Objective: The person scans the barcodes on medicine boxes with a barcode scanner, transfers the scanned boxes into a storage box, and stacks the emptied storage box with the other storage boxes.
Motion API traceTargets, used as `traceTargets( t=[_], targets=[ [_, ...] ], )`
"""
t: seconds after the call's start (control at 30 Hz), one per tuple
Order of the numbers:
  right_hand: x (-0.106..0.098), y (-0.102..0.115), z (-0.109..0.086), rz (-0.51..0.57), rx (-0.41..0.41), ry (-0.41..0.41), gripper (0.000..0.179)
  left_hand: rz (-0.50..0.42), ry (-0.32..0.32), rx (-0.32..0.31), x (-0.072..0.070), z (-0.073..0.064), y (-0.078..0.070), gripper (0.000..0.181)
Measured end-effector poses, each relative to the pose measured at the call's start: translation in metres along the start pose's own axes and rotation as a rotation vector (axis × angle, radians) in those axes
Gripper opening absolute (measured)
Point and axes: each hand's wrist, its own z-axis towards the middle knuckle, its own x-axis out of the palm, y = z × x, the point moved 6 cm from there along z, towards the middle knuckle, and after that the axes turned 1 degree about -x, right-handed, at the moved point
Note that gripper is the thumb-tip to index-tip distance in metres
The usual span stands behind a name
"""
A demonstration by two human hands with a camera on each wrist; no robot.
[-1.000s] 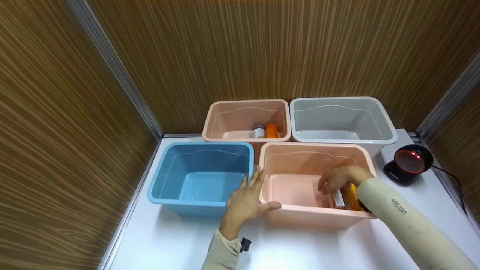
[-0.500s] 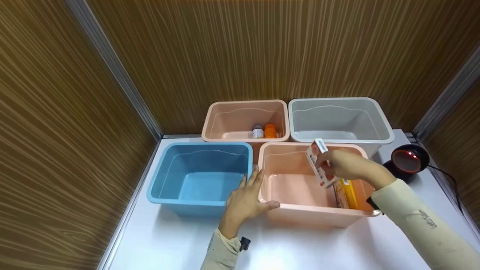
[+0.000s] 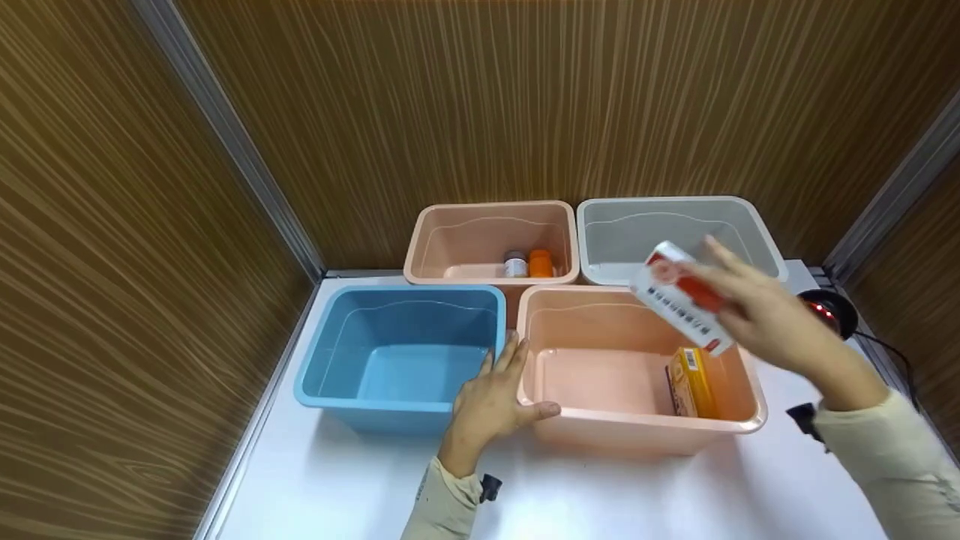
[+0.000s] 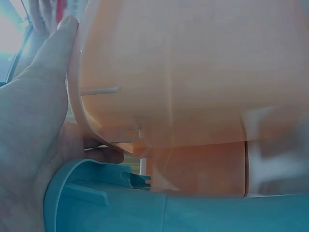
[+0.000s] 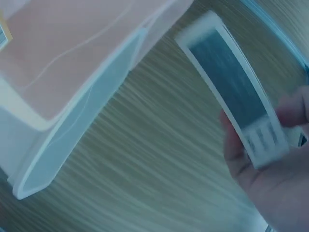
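My right hand [image 3: 772, 315] holds a small white-and-red carton [image 3: 682, 300] above the right part of the near pink bin [image 3: 645, 421]. The carton is tilted and slightly blurred, with printed characters on its long face. In the right wrist view the carton [image 5: 231, 87] sits between thumb and fingers. My left hand [image 3: 487, 409] rests at the left front corner of the near pink bin, fingers straight and spread along its rim beside the blue bin [image 3: 375, 406]. A yellow box [image 3: 694, 382] stands inside the near pink bin, at its right end.
Behind stands another pink bin [image 3: 491, 204] with a white bottle [image 3: 515, 264] and an orange bottle [image 3: 540, 264]. A grey bin [image 3: 660, 201] stands at the back right. A black scanner [image 3: 832, 309] with red lights sits at the right, partly hidden by my right hand.
My right hand has lifted the white-and-red carton from inside the near pink bin and moved it up and right. The yellow box now shows fully. My left hand has stayed in place.
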Motion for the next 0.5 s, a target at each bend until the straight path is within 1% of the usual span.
traceTargets(
  t=[0.07,0.13,0.2,0.23,0.3,0.4,0.47,0.5],
  targets=[
    [-0.014,-0.007,-0.006,0.018,0.034,-0.112,0.065,0.01,-0.004,0.006,0.0,0.0,0.0,0.113],
    [-0.027,-0.015,-0.016,0.028,0.058,-0.22,0.058,0.002,-0.001,0.005,0.0,0.0,0.0,0.113],
    [-0.036,-0.024,-0.026,0.026,0.094,-0.298,0.051,-0.001,0.007,0.005,0.0,0.0,0.0,0.113],
    [-0.039,-0.029,-0.03,0.026,0.118,-0.313,0.049,0.0,0.008,0.004,0.0,0.0,0.0,0.113],
    [-0.042,-0.042,-0.04,0.031,0.214,-0.321,0.042,0.011,0.005,0.005,0.0,0.0,0.0,0.113],
    [-0.043,-0.066,-0.056,0.06,0.391,-0.31,0.03,0.015,0.004,0.005,0.0,0.0,0.0,0.113],
    [-0.043,-0.084,-0.069,0.102,0.507,-0.311,0.031,0.017,0.002,0.009,0.0,0.0,0.0,0.112],
    [-0.042,-0.092,-0.075,0.122,0.545,-0.299,0.035,0.014,0.002,0.011,-0.001,0.0,0.0,0.112]
  ],
)
